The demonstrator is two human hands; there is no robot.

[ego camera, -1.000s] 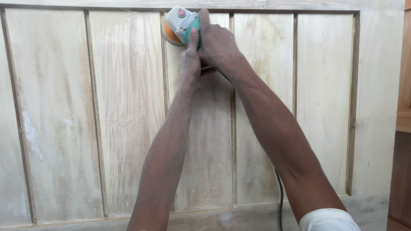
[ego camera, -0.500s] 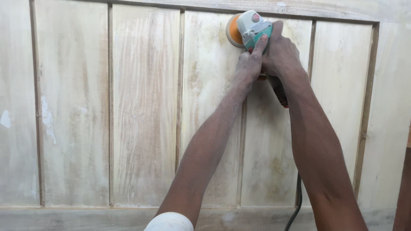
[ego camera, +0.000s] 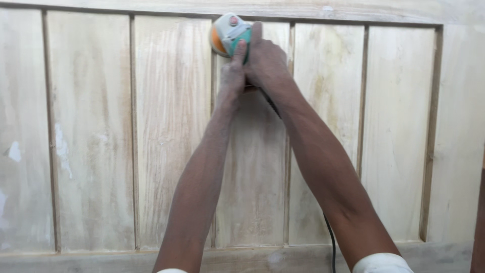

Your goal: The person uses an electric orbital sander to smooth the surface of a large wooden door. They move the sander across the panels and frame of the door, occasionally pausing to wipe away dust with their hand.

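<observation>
Sliding left across the boards since half a second ago, the sander point(ego camera: 230, 34) is now sitting at the top of the groove between the second and third boards, close under the top rail point(ego camera: 303, 9). It is a small power tool with a pale grey and teal body and an orange disc facing the wood. My left hand point(ego camera: 233, 71) is pressing on its near side, fingers stretched along the housing. My right hand point(ego camera: 265, 60) is wrapping the body from the right, fingers curled shut around it. Both my forearms are reaching up side by side. A black cord point(ego camera: 331, 242) is hanging down behind my right arm. Pale dusty wooden panelling point(ego camera: 96, 141) is filling everything around, with white filler patches point(ego camera: 61, 149) at the left.
</observation>
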